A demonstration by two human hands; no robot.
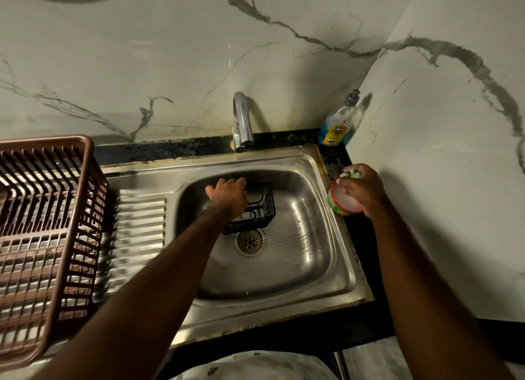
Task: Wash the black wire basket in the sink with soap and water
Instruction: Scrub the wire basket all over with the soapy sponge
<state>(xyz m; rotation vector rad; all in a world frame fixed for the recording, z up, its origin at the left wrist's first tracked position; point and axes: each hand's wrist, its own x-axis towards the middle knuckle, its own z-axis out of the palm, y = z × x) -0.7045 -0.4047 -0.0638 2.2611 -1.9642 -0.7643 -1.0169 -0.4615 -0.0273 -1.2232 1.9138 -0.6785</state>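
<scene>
Fingers of left hand (pixel 227 195): curled over far left rim of basket (pixel 260 209), gripping it. Basket's place: down in bowl of sink (pixel 312 266), left of centre, near end just behind drain (pixel 250 241); cannot tell whether resting on bowl floor or held slightly up. Fingers of right hand (pixel 365 190): bent round green sponge (pixel 355 175), holding it against top of soap tub (pixel 341 205). Tub's place: right edge of worktop (pixel 170 152), touching sink's right rim. At back right corner of worktop, against marble wall (pixel 142 52): bottle (pixel 338 123) with blue liquid and pump top. At back edge, behind bowl: chrome tap (pixel 243 121), spout over sink's back rim. At left edge: brown slatted rack (pixel 42 237), partly covering ribbed drainer (pixel 136 237).
</scene>
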